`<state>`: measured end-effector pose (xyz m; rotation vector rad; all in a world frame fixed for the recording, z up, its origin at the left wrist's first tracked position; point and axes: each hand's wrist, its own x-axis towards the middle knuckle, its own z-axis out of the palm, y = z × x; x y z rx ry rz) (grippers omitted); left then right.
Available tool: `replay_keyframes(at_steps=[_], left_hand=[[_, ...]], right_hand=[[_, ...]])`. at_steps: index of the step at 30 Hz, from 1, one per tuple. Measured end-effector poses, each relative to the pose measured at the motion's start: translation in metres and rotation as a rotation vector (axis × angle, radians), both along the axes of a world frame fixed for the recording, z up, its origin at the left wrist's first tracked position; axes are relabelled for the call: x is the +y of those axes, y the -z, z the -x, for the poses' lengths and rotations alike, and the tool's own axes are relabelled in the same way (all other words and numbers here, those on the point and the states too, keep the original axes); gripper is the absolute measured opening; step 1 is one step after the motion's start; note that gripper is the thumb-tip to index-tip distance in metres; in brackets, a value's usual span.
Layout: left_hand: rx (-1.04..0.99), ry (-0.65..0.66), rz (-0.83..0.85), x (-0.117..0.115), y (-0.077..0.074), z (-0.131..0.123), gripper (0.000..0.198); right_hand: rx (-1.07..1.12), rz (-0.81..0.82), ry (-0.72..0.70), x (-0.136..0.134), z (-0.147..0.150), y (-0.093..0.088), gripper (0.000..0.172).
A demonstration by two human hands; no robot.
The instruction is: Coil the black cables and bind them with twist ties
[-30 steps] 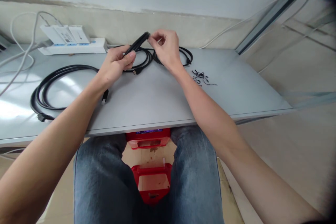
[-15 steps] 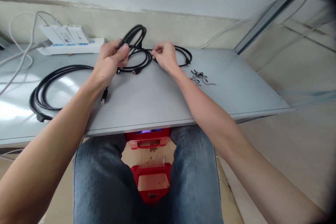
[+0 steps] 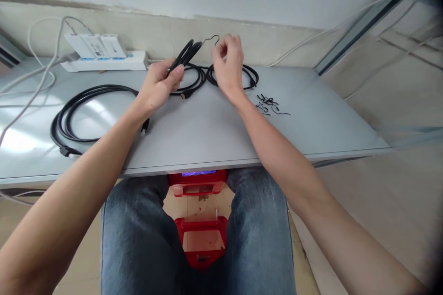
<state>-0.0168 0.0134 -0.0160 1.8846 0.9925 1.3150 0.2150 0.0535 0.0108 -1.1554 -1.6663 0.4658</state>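
My left hand (image 3: 162, 84) is closed around a folded bundle of black cable (image 3: 187, 54), raised above the back part of the table. A thin, bent black twist tie (image 3: 211, 37) runs from the bundle's tip towards my right hand (image 3: 228, 64). That hand is closed in a pinch at the tie's far end; the fingertips partly hide the grip. Below the bundle lies a coiled black cable (image 3: 199, 84) with its plug at the front. Behind my right hand rests another black coil (image 3: 256, 76). A larger black cable coil (image 3: 65, 134) lies to the left, partly under my left forearm.
Several loose twist ties (image 3: 268, 102) lie in a small pile on the grey table (image 3: 207, 129). A white power strip (image 3: 138, 61) with white adapters (image 3: 114, 47) stands at the back left, against the wall. White cords (image 3: 46, 69) hang at the left. Red stools (image 3: 197, 188) are below.
My right hand has lifted up and right from the table coils, and a thin tie now stretches between it and the bundle. The bundle in my left hand has tilted and shifted slightly right.
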Motion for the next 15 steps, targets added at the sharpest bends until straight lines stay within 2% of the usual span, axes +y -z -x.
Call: replay_keyframes(at_steps=[2,4,6,7,9,11,13,15], left_hand=[[-0.010,-0.017,-0.009,-0.002,0.000,-0.001,0.075],[-0.003,-0.030,-0.016,-0.005,0.000,-0.002,0.075],[0.019,-0.045,-0.022,-0.006,0.000,-0.003,0.074],[0.028,-0.051,-0.024,-0.007,0.000,-0.003,0.073],[0.033,-0.051,-0.027,-0.007,0.000,-0.003,0.070],[0.038,-0.037,-0.032,-0.006,0.001,-0.003,0.069],[0.057,-0.023,-0.040,-0.004,0.002,-0.003,0.068],[0.087,-0.021,-0.051,-0.004,0.002,-0.002,0.066]], right_hand=[[0.087,0.058,-0.011,0.002,-0.009,-0.005,0.035],[0.159,0.149,-0.105,-0.001,-0.019,-0.011,0.032],[0.133,0.213,-0.217,-0.011,-0.031,-0.016,0.028],[0.119,0.168,-0.191,-0.019,-0.038,-0.017,0.026],[0.104,-0.047,0.003,-0.039,-0.055,-0.017,0.024],[-0.019,-0.209,0.137,-0.060,-0.077,-0.014,0.022],[-0.227,-0.229,0.198,-0.076,-0.104,-0.007,0.026],[-0.358,-0.226,0.227,-0.085,-0.133,0.002,0.022]])
